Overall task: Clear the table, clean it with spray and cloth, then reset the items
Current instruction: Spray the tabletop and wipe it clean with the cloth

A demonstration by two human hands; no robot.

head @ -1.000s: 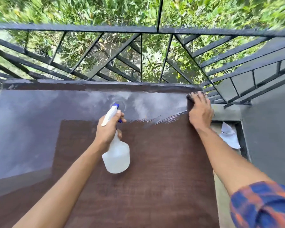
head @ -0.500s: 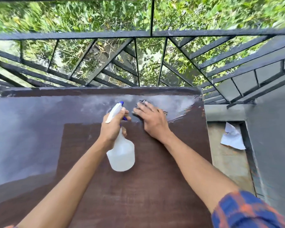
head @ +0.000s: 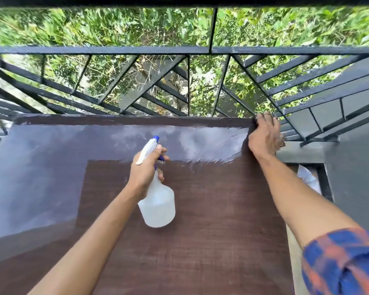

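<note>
A dark brown wooden table point(head: 200, 241) fills the lower view, bare, with wet streaks across its far half. My left hand point(head: 146, 171) grips a translucent white spray bottle point(head: 158, 205) with a white and blue trigger head, held over the table's middle. My right hand point(head: 264, 137) presses flat on a dark cloth point(head: 281, 143) at the table's far right corner; the cloth is almost wholly hidden under the hand, only a scrap showing at the edge.
A black metal railing point(head: 188, 81) runs right behind the table's far edge, with green plants beyond. A grey wall point(head: 358, 177) stands to the right. A crumpled white paper point(head: 307, 177) lies on the floor in the gap between table and wall.
My right hand swept the cloth from the far right corner to the middle near the bottle, then back right to the corner. The left hand with the bottle stayed about where it was.
</note>
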